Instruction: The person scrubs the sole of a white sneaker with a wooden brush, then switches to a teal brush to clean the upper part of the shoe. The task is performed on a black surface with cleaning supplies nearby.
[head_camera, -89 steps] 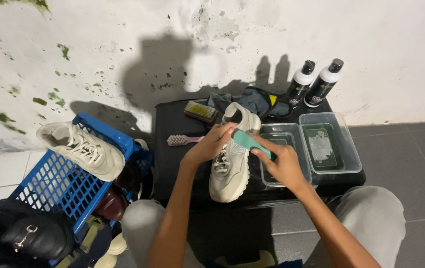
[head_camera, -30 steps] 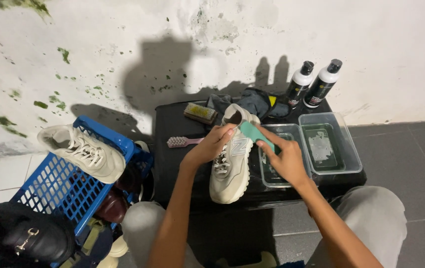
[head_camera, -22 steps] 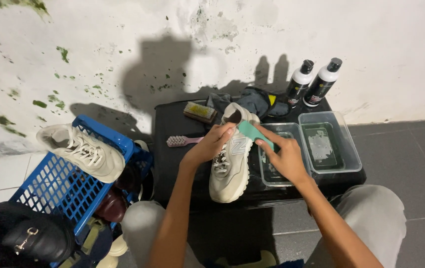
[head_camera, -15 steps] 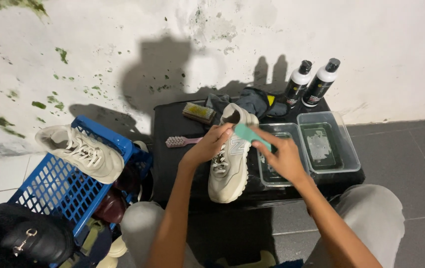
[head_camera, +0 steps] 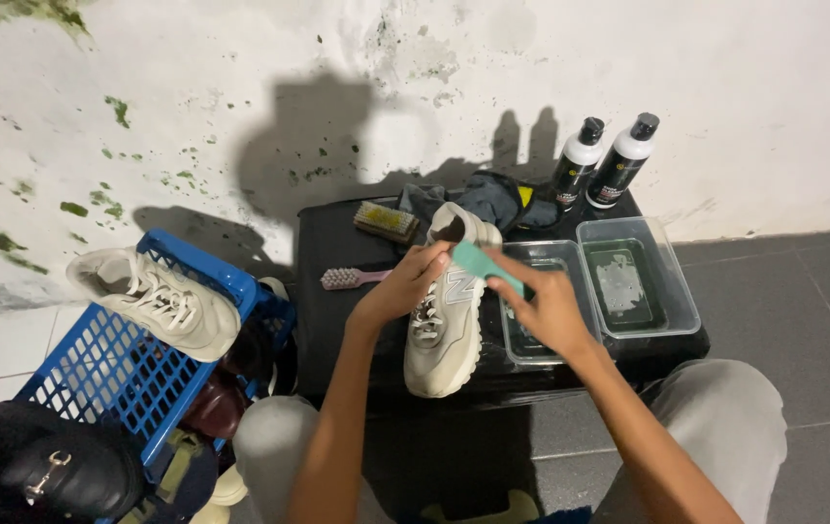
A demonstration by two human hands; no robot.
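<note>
Beige shoe [head_camera: 446, 320] lies mid-frame on the black bench [head_camera: 337, 252]; left hand [head_camera: 405, 286] fingers grip its collar, right hand [head_camera: 543, 309] fingers pinch a green brush [head_camera: 481, 262] against it. Cleaning looks unfinished; the second shoe [head_camera: 158, 299] waits at left.

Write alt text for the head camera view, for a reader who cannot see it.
A person's left hand steadies a cream sneaker on a black table while the right hand holds a teal brush against it. Two clear tubs, two bottles and a blue basket with another sneaker surround them.
</note>
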